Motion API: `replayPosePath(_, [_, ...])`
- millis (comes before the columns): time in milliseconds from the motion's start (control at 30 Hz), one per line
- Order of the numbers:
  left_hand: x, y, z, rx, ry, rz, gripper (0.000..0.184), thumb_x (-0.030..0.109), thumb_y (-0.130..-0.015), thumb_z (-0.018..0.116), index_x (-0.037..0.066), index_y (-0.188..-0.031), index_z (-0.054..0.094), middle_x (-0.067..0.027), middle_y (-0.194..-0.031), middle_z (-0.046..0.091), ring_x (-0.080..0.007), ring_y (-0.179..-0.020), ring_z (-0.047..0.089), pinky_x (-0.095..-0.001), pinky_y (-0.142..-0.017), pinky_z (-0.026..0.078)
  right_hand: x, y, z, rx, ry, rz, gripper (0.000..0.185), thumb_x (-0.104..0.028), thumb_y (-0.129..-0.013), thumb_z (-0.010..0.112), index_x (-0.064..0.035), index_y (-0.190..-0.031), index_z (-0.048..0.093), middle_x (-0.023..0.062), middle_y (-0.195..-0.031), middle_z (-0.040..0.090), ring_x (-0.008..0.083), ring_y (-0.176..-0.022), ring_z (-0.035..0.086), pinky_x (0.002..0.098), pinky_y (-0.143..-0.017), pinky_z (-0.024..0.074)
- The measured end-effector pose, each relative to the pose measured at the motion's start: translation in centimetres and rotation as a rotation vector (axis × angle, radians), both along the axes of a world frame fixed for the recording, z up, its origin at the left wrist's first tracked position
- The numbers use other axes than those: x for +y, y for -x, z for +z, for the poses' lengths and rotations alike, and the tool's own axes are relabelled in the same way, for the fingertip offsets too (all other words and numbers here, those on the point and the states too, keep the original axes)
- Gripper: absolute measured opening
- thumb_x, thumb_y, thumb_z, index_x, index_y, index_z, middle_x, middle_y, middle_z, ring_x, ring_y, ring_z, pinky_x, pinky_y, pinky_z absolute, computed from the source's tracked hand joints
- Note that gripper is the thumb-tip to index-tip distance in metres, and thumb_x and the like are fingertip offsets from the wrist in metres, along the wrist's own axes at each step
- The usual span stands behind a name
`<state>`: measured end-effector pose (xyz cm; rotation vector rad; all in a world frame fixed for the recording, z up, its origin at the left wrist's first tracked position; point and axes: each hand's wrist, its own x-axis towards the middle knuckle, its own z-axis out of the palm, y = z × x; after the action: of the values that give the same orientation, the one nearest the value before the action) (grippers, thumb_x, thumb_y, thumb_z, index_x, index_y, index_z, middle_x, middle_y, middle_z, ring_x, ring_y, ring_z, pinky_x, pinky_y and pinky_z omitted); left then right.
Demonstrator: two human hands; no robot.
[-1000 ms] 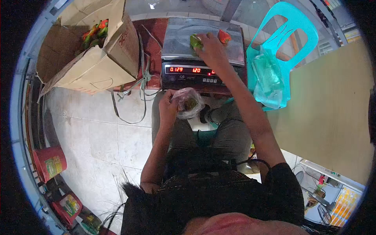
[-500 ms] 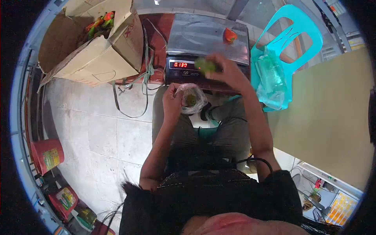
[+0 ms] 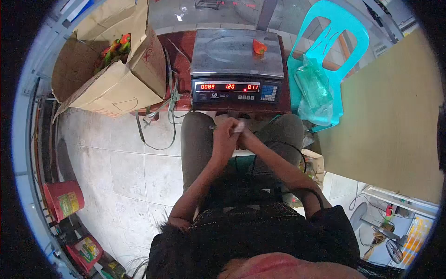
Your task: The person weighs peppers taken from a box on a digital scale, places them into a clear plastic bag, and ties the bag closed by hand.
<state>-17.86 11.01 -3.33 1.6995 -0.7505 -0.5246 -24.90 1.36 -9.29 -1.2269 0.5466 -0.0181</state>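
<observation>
My left hand [image 3: 226,136] and my right hand [image 3: 247,138] meet over my lap, fingers closed around the gathered top of a clear plastic bag [image 3: 239,127]. Only a small whitish bit of the bag shows between them; the rest is hidden by the hands. Just beyond stands a digital scale [image 3: 237,65] with a metal plate, its red display reading 0.089, 1.20 and 0.11. One red-orange pepper [image 3: 259,47] lies on the right part of the plate, out of reach of my fingers.
At the left, an open cardboard box [image 3: 102,88] holds red and green peppers [image 3: 116,49], with loose straps [image 3: 173,93] beside it. A turquoise chair [image 3: 341,69] carries green plastic bags [image 3: 313,88]. A wooden panel [image 3: 385,121] stands on the right; red containers [image 3: 65,200] sit far left.
My right hand has come down from in front of the scale to join my left at the bag. The green pepper it held is out of sight. The display changed from 0.130 to 0.089.
</observation>
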Motion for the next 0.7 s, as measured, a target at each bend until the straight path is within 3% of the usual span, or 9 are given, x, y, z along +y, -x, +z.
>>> replayPosePath(33, [0.1, -0.2, -0.9, -0.107, 0.060, 0.037, 0.010, 0.002, -0.082, 0.061, 0.003, -0.092, 0.058, -0.0043, -0.074, 0.055, -0.0114, -0.065, 0.051, -0.0275, -0.060, 0.043, 0.2, 0.3, 1.2, -0.030, 0.182, 0.067, 0.026, -0.024, -0.088, 0.058, -0.0026, -0.103, 0.063, 0.0138, -0.086, 0.066, 0.0242, -0.080, 0.066, 0.0367, -0.072, 0.0540])
replayPosePath(100, [0.6, -1.8, 0.4, -0.007, 0.055, 0.104, 0.008, 0.002, -0.083, 0.060, 0.004, -0.090, 0.058, -0.0009, -0.072, 0.052, -0.0084, -0.063, 0.048, -0.0248, -0.057, 0.041, 0.0, 0.7, 5.9, 0.053, 0.642, 0.262, 0.026, -0.025, -0.088, 0.058, -0.0037, -0.100, 0.064, 0.0155, -0.087, 0.067, 0.0276, -0.085, 0.066, 0.0387, -0.076, 0.0529])
replayPosePath(167, [0.6, -3.3, 1.8, 0.120, 0.031, 0.135, 0.005, 0.003, -0.085, 0.059, 0.005, -0.089, 0.058, 0.0021, -0.071, 0.051, -0.0058, -0.063, 0.045, -0.0229, -0.055, 0.038, -2.4, 0.6, 9.5, 0.071, 0.887, 0.453, 0.025, -0.027, -0.088, 0.058, -0.0045, -0.098, 0.064, 0.0170, -0.092, 0.066, 0.0313, -0.090, 0.064, 0.0415, -0.079, 0.0503])
replayPosePath(200, [0.7, -3.8, 2.2, 0.196, 0.005, 0.132, 0.003, 0.003, -0.086, 0.058, 0.005, -0.088, 0.058, 0.0033, -0.071, 0.051, -0.0046, -0.063, 0.044, -0.0224, -0.054, 0.037, -4.5, 0.2, 10.6, -0.025, 0.852, 0.497, 0.025, -0.027, -0.088, 0.058, -0.0049, -0.098, 0.064, 0.0179, -0.096, 0.065, 0.0335, -0.092, 0.063, 0.0432, -0.079, 0.0490])
replayPosePath(267, [1.3, -4.5, 1.6, 0.321, -0.008, 0.087, 0.007, 0.013, -0.092, 0.054, 0.009, -0.088, 0.058, 0.0028, -0.078, 0.055, -0.0020, -0.070, 0.046, -0.0200, -0.060, 0.037, -7.4, -1.5, 15.0, 0.118, 0.890, 0.224, 0.035, -0.035, -0.093, 0.055, -0.0057, -0.111, 0.064, 0.0146, -0.092, 0.067, 0.0244, -0.079, 0.065, 0.0381, -0.074, 0.0496])
replayPosePath(367, [1.3, -4.7, 0.4, 0.377, 0.125, 0.049, 0.007, 0.014, -0.092, 0.054, 0.008, -0.089, 0.057, 0.0039, -0.079, 0.055, -0.0030, -0.070, 0.046, -0.0195, -0.060, 0.037, -16.2, -5.7, 11.6, -0.125, 1.687, -0.314, 0.041, -0.035, -0.090, 0.058, -0.0091, -0.122, 0.057, 0.0173, -0.107, 0.062, 0.0348, -0.106, 0.056, 0.0415, -0.091, 0.0449])
replayPosePath(433, [1.6, -4.7, 0.4, 0.377, 0.127, 0.055, 0.007, 0.014, -0.092, 0.055, 0.007, -0.090, 0.056, 0.0038, -0.079, 0.055, -0.0032, -0.070, 0.046, -0.0196, -0.061, 0.037, -19.6, -8.0, 11.0, 0.031, 2.100, -0.308, 0.043, -0.030, -0.088, 0.061, -0.0122, -0.126, 0.054, 0.0216, -0.108, 0.059, 0.0382, -0.109, 0.053, 0.0457, -0.094, 0.0434])
replayPosePath(533, [2.0, -5.0, 1.4, 0.363, 0.101, 0.106, 0.006, 0.010, -0.091, 0.055, 0.005, -0.088, 0.057, 0.0042, -0.076, 0.054, -0.0027, -0.067, 0.044, -0.0201, -0.058, 0.036, -24.5, -10.7, 5.8, 0.121, 2.030, -0.205, 0.046, -0.023, -0.084, 0.065, -0.0162, -0.128, 0.053, 0.0234, -0.102, 0.059, 0.0404, -0.103, 0.055, 0.0472, -0.093, 0.0449])
replayPosePath(700, [2.3, -5.4, 2.9, 0.289, 0.044, 0.159, 0.007, 0.008, -0.091, 0.055, 0.004, -0.087, 0.059, 0.0043, -0.075, 0.055, -0.0021, -0.065, 0.044, -0.0201, -0.055, 0.035, -23.0, -10.9, 6.2, 0.134, 1.741, -0.120, 0.046, -0.018, -0.085, 0.064, -0.0174, -0.130, 0.052, 0.0251, -0.109, 0.059, 0.0399, -0.101, 0.058, 0.0445, -0.088, 0.0488])
